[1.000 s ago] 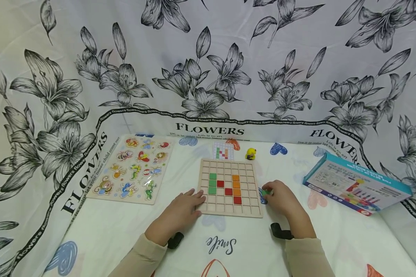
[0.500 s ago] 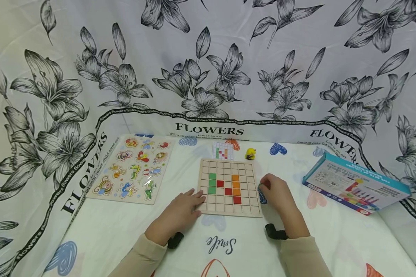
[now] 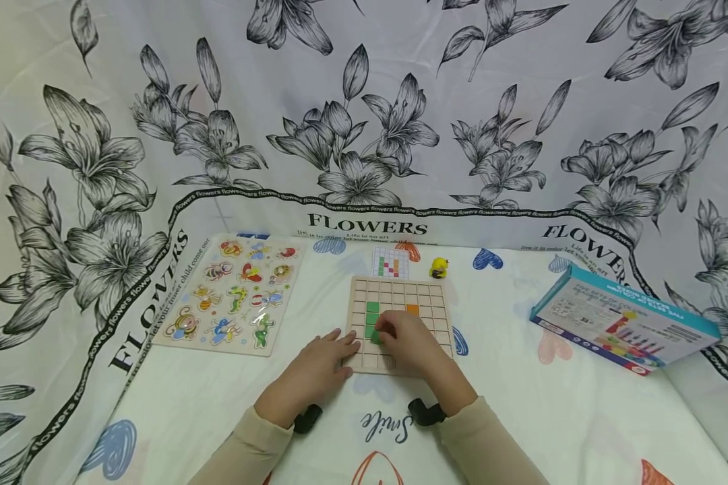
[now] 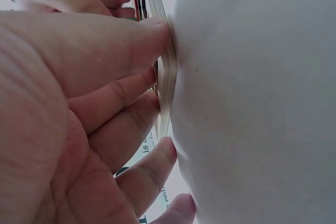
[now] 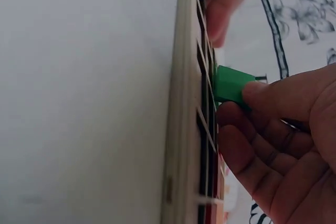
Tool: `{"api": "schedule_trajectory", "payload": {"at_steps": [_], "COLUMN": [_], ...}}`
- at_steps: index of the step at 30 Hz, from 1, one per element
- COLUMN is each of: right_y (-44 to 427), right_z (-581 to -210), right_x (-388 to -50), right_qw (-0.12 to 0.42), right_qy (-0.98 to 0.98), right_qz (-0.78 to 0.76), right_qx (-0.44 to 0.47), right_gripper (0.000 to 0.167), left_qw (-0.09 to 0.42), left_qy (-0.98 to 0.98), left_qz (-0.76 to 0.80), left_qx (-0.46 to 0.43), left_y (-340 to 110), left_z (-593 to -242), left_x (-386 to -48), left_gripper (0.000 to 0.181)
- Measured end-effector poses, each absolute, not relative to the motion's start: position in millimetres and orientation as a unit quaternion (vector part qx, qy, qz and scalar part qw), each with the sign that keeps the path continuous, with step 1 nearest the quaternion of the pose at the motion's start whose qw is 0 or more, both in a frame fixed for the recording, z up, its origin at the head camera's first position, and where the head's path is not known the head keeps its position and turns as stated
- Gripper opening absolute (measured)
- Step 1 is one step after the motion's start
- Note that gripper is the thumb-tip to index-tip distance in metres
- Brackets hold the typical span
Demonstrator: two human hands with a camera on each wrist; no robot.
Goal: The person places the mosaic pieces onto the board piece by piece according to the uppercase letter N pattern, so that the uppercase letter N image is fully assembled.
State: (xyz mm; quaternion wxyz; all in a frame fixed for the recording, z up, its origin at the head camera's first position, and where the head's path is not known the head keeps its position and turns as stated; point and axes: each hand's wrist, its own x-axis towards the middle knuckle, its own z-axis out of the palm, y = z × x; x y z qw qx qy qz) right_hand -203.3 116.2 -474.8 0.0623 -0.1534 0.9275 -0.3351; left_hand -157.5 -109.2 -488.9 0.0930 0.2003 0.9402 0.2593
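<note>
A wooden grid board point(image 3: 364, 293) lies on the cloth in the head view, with green, red and orange squares set in it; my right hand covers several of its cells. Between thumb and fingers my right hand point(image 3: 415, 343) pinches a green block point(image 5: 233, 83), low over the board beside the column of green squares point(image 3: 372, 318). The right wrist view shows this block at the board's face. My left hand point(image 3: 318, 367) rests at the board's left edge, its fingers extended; in the left wrist view the thumb and fingertips touch the board's side point(image 4: 167, 77).
Behind the board lie a pattern card point(image 3: 391, 263) and a small yellow duck figure point(image 3: 439, 267). An insect picture board point(image 3: 230, 296) is at left, a toy box point(image 3: 625, 320) at right. A flower-printed curtain point(image 3: 364, 135) rises behind the table.
My right hand has moved left from beside the board, carrying the green block over to the green column. My left hand has stayed in place at the board's edge.
</note>
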Motion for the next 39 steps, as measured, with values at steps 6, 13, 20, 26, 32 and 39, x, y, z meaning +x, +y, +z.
{"api": "schedule_trajectory", "payload": {"at_steps": [6,13,20,26,32,39], "right_y": [103.9,99.9,98.4,97.2,98.2,104.4], "right_z": [-478.5,-477.6,-476.8,-478.5,-479.1,-467.7], "right_x": [-205.7,-202.2,-196.5,-194.4,-194.3,-190.5], "right_qw": [0.068,0.083,0.092,0.086,0.087,0.044], "right_qy": [0.929,0.939,0.944,0.95,0.95,0.941], "right_qz": [-0.326,-0.297,-0.275,-0.259,-0.26,-0.291], "right_qx": [-0.159,-0.155,-0.158,-0.149,-0.15,-0.165], "right_gripper": [0.005,0.002,0.003,0.005,0.006,0.007], "left_qw": [0.089,0.093,0.093,0.094,0.096,0.016], "left_qy": [0.94,0.941,0.941,0.94,0.939,0.943], "left_qz": [0.258,0.258,0.262,0.265,0.27,0.274], "left_qx": [0.204,0.199,0.194,0.192,0.19,0.19], "left_y": [-108.2,-107.6,-107.6,-106.8,-106.2,-105.0], "left_z": [-488.6,-488.1,-488.2,-486.5,-485.6,-481.7], "left_x": [-158.0,-157.3,-156.3,-155.6,-155.6,-155.1], "left_gripper": [0.051,0.05,0.05,0.049,0.05,0.036]}}
